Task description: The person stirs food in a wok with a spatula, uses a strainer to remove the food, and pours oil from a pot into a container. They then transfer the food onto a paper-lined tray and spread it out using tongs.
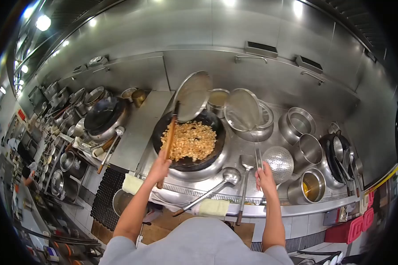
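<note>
My left hand [160,168] is closed around a long wooden handle [170,137] that crosses the left side of a black wok [159,139]. The handle's dark upper end overlaps the rim of a large round strainer [194,95], tilted up behind the wok. Browned, diced food [192,141] fills the wok's middle. My right hand [265,176] grips a metal handle [258,157] leading up toward a round fine-mesh strainer [243,108], which lies over a metal pot [254,134]. Just right of that hand is a perforated skimmer [278,164].
A ladle [231,176] and a wok spatula [246,161] lie across the counter's front edge. Steel pots [306,152] stand at right, one with yellow liquid [306,189]. Folded cloths [213,207] sit along the edge. Another wok [104,115] is at left.
</note>
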The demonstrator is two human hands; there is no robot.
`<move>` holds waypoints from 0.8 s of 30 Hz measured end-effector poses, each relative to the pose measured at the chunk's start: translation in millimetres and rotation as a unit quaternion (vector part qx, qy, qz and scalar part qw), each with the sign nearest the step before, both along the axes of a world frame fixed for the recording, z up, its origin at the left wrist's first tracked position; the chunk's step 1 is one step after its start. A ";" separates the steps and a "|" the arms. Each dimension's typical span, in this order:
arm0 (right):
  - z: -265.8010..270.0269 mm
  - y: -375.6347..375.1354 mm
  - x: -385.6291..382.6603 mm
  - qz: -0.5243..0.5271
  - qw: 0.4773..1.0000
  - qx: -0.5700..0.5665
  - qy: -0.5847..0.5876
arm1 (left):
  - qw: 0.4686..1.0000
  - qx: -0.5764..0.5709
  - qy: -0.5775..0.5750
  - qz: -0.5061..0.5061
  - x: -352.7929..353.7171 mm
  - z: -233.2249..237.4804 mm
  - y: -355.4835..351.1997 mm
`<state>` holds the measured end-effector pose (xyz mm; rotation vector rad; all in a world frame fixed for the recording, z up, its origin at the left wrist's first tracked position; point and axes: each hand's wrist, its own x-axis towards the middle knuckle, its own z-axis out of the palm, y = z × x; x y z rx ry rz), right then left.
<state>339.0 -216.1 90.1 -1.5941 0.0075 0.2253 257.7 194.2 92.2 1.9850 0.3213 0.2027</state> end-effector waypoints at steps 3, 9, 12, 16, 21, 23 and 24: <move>-22.2 50.9 38.5 0.046 0.958 -0.250 -0.134 | 0.982 0.176 -0.003 0.067 -28.5 -4.7 55.2; -75.1 133.5 68.1 0.000 0.890 -0.399 -0.220 | 0.966 0.218 -0.069 0.123 -47.1 -50.8 76.0; -69.0 161.5 50.6 0.042 0.977 -0.209 -0.017 | 0.982 0.147 -0.031 0.117 -46.4 -72.0 63.4; -68.8 186.3 47.8 0.097 0.977 0.046 0.182 | 0.994 0.058 0.019 0.090 -50.8 -45.5 34.1; -60.6 181.1 35.5 0.144 0.951 0.171 0.214 | 0.992 0.102 -0.043 0.053 -80.9 -38.8 30.2; -54.0 171.9 20.6 0.143 0.956 0.148 0.207 | 0.994 0.096 -0.033 0.047 -89.3 -29.0 25.9; -45.3 167.1 10.5 0.160 0.970 0.096 0.158 | 0.989 0.119 -0.051 0.066 -91.8 -30.0 26.1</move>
